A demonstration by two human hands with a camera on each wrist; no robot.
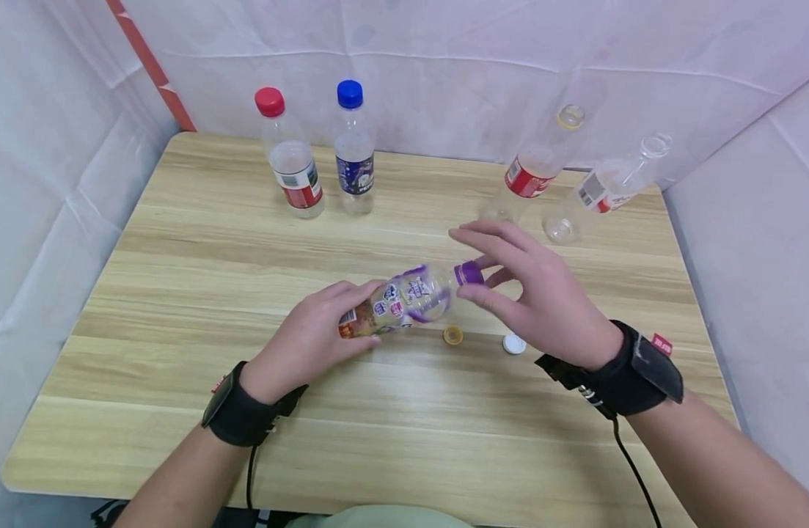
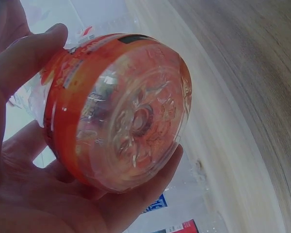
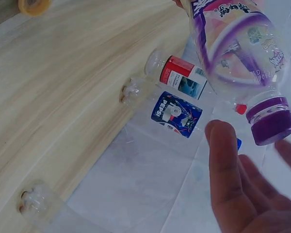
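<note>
My left hand (image 1: pixel 318 319) grips the lower part of a clear plastic bottle (image 1: pixel 404 297) with a purple and orange wrap, tilted with its neck to the right. Its ridged base (image 2: pixel 140 121) faces the left wrist camera, fingers and thumb around the side. A purple cap (image 3: pixel 273 127) sits on the neck. Around that cap my right hand (image 1: pixel 536 286) is spread, thumb on the near side and fingers on the far side; the right wrist view has a gap between thumb and cap. On the table below lie a yellow cap (image 1: pixel 453 335) and a white cap (image 1: pixel 513 344).
Toward the back left of the wooden table (image 1: pixel 180 293) stand a red-capped bottle (image 1: pixel 292 161) and a blue-capped bottle (image 1: pixel 355 150). At the back right are two capless bottles, one with a red label (image 1: pixel 528 176), the other with a white-and-red label (image 1: pixel 601 194). White sheeting surrounds the table.
</note>
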